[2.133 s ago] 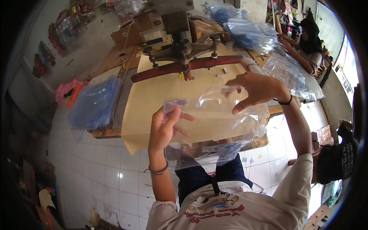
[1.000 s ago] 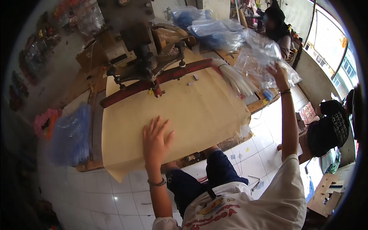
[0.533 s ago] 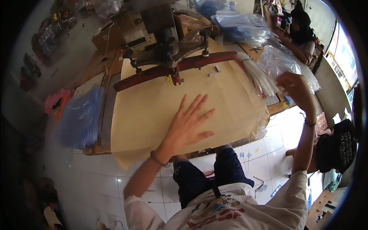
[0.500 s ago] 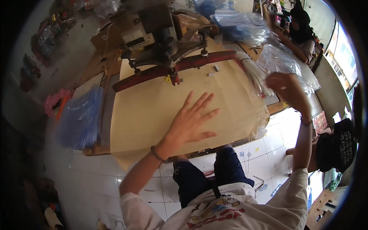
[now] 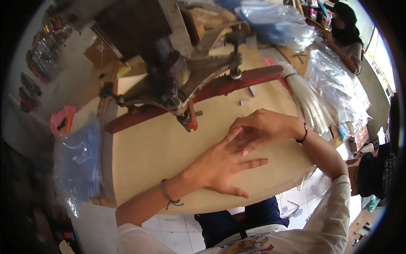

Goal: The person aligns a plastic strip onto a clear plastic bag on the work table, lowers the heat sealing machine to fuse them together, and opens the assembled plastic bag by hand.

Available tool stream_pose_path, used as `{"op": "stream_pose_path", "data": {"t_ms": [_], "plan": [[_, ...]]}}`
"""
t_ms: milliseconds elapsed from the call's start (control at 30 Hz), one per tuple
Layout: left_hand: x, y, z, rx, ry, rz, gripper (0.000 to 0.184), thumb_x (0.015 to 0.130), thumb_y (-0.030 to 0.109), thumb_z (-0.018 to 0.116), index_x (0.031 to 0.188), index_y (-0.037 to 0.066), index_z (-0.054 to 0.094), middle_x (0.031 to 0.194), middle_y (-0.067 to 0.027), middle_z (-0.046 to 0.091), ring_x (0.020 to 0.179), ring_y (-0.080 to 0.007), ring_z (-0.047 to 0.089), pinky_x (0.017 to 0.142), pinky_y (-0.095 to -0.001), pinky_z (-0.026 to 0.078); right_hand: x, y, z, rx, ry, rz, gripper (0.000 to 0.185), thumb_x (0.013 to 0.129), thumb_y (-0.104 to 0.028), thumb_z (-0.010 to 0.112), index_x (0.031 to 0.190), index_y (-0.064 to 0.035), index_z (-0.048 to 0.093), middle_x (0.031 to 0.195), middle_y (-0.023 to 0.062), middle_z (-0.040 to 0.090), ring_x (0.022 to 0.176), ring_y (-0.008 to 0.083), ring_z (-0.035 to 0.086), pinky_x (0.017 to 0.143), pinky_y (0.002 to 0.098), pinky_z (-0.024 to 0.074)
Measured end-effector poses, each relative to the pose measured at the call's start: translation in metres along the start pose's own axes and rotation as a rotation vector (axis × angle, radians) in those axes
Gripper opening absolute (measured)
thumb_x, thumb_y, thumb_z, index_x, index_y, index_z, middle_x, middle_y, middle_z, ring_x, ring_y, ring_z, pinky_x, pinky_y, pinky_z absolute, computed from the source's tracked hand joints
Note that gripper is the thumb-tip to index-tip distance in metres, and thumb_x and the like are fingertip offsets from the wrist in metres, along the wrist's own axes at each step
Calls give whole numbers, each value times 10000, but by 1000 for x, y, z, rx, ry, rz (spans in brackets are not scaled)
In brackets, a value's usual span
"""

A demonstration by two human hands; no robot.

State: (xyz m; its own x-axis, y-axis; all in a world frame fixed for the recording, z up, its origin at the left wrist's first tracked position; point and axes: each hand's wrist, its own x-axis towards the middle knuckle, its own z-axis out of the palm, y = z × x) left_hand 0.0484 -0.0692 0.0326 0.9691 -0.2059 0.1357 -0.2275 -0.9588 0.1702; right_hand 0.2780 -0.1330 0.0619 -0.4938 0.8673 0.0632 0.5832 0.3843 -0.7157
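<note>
Spreading its fingers, the left hand is open over the big tan sheet in the middle. The right hand bends its fingers close by; I cannot tell if it grips anything. Past them is a red bar. Clear bags lie upper right, near another person.

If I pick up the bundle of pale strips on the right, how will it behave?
The bundle of pale strips would probably bend rather than stay rigid, since its strips curve. Its loose ends may spread, because they fan out beyond the dark band. The strips' shine suggests they could feel a bit slippery.
</note>
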Motion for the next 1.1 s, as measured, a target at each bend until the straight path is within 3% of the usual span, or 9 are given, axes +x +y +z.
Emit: {"op": "stream_pose_path", "data": {"t_ms": [100,200,367,667,867,1100], "plan": [[-2,-3,4,-82,-8,-27,980,778,879,522,1601,365,385,1488,-150,521,1466,-400,367,1269,-620,120,2,7,4,138,32,-29,479,881,-329,823,1245,-55,674,1069,103,750,897,298,722,750,382,549],[-3,-2,5,-129,-5,-53,992,768,884,525,1603,367,381,1422,-160,556,1369,-383,469,1265,-582,184,-2,12,19,60,179,21,403,880,-279,796,1218,-93,682,936,100,748,842,295,723,691,390,553],[-4,2,1,-164,-24,-69,1030,741,885,539,1606,349,381,1312,-151,603,1272,-355,548,1242,-514,275,1,19,27,-12,262,-144,342,835,-163,790,1161,-97,712,936,70,733,838,288,710,697,402,567],[-7,7,-3,-231,-31,-27,1024,713,763,669,1560,219,482,1487,-81,557,1343,-369,534,1197,-471,358,-1,11,37,-29,303,-242,348,818,-173,798,1149,-91,732,923,34,684,794,236,663,663,364,561],[-7,11,-2,-166,26,15,998,721,743,672,1482,105,570,1470,-138,573,1350,-416,541,1164,-489,409,-2,4,37,37,291,-254,358,831,-198,813,1163,-88,738,900,35,682,785,226,656,648,358,553],[-8,13,-1,-142,48,24,980,723,752,670,1438,85,610,1408,-191,613,1346,-431,547,1156,-504,417,-3,6,34,86,258,-253,298,821,-143,817,1101,-56,759,903,64,701,806,250,669,676,374,562]]}}
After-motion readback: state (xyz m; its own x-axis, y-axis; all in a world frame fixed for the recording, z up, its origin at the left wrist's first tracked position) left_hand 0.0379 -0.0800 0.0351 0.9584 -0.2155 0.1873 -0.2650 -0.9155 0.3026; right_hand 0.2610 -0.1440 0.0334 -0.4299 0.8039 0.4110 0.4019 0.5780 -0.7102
